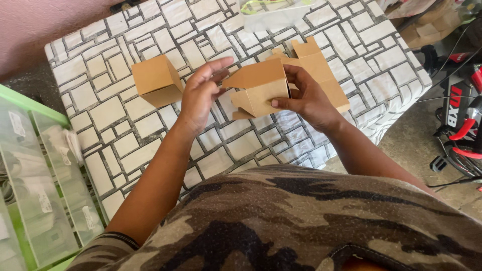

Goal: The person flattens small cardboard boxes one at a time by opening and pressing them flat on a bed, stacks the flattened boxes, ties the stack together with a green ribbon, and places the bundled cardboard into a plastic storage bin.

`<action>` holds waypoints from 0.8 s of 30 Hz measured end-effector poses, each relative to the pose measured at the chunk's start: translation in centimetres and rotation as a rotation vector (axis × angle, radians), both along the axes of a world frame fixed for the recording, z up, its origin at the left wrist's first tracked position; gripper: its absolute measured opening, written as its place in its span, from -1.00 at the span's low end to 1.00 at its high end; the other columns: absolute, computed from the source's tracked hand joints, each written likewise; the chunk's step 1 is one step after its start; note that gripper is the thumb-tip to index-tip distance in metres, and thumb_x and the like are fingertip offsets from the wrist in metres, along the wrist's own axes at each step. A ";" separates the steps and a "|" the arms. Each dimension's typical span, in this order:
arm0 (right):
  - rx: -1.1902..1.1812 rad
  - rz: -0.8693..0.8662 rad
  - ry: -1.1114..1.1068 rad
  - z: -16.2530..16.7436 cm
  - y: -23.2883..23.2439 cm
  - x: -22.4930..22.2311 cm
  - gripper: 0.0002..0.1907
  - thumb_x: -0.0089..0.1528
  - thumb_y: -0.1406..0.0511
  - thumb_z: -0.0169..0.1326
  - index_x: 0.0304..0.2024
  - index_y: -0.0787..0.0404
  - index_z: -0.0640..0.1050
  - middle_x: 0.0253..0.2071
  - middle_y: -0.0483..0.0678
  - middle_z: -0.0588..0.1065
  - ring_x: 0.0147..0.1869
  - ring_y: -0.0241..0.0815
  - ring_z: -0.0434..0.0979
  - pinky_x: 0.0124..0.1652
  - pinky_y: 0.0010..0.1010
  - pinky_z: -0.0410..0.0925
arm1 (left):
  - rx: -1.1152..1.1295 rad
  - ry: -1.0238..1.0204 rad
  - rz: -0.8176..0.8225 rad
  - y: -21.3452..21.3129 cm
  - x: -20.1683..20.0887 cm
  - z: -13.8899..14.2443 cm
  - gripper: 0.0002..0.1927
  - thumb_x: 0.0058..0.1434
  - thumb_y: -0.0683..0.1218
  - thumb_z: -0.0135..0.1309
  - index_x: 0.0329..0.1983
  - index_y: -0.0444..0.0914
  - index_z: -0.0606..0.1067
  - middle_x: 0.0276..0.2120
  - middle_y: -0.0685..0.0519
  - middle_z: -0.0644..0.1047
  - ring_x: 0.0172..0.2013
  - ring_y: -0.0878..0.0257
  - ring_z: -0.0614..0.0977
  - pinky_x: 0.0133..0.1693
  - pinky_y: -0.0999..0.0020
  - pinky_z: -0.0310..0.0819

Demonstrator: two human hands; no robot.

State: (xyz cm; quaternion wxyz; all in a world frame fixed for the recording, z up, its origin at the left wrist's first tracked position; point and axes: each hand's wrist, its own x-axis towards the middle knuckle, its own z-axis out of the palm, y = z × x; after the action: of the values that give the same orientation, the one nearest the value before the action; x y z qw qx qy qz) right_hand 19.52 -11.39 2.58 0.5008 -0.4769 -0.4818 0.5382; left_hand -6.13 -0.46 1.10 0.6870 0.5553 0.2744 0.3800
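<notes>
1. The table (150, 135), under a white cloth printed with dark block outlines, carries the work, and the person leans over its near edge.
2. A stack of flat brown cardboard blanks (321, 70) lies on the cloth just behind the right hand, close enough to reach without shifting.
3. A finished cardboard box (156, 80) stands closed on the cloth, left of the hands and apart from them.
4. The half-folded box (261, 90) is held above the cloth between both hands, one flap raised at the top and smaller tabs loose at its lower left.
5. The right hand (306, 98) grips this box, thumb on the front panel and fingers curled behind; a steady pinch here probably keeps the walls square.
6. The left hand (201, 93) is open, its fingers spread and touching the raised flap's tip; pressing along the crease, not the tip, would likely fold it cleanly.
</notes>
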 end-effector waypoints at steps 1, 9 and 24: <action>-0.019 -0.018 -0.011 0.0 0.0 -0.2 -0.17 0.14 0.49 0.24 0.41 0.34 0.16 0.35 0.15 0.30 0.30 -0.04 0.48 0.21 -0.25 0.49 | 0.158 0.072 0.010 0.0 0.2 0.5 -0.45 0.23 -0.19 -0.13 0.31 -0.21 0.48 0.37 -0.04 0.41 0.40 0.10 0.37 0.35 0.10 0.29; 0.071 0.032 -0.172 -0.2 0.0 -0.9 -0.12 0.13 0.42 0.33 0.40 0.30 0.15 0.41 0.15 0.30 0.29 -0.01 0.52 0.09 -0.30 0.49 | 1.246 0.782 -0.031 -1.1 3.9 3.7 0.14 -0.09 0.31 0.46 0.46 -0.22 0.21 0.27 -0.24 0.32 0.28 -0.27 0.27 0.22 -0.37 0.14; 0.691 -0.061 -0.997 2.1 -3.4 -0.8 -0.29 0.07 0.30 0.41 0.26 0.13 0.45 0.35 0.16 0.30 0.38 0.20 0.39 0.25 -0.08 0.36 | 0.876 0.733 -0.205 -1.8 3.6 4.3 0.02 -0.13 0.02 0.46 0.42 -0.16 0.25 0.19 -0.05 0.40 0.21 -0.03 0.46 0.18 0.10 0.40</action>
State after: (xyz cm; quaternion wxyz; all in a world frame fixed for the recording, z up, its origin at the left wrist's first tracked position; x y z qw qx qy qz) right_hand 18.70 -14.82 4.73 0.3559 -0.4951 -0.7912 0.0480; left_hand -2.48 -2.24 5.44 0.2865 0.9069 0.2561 0.1727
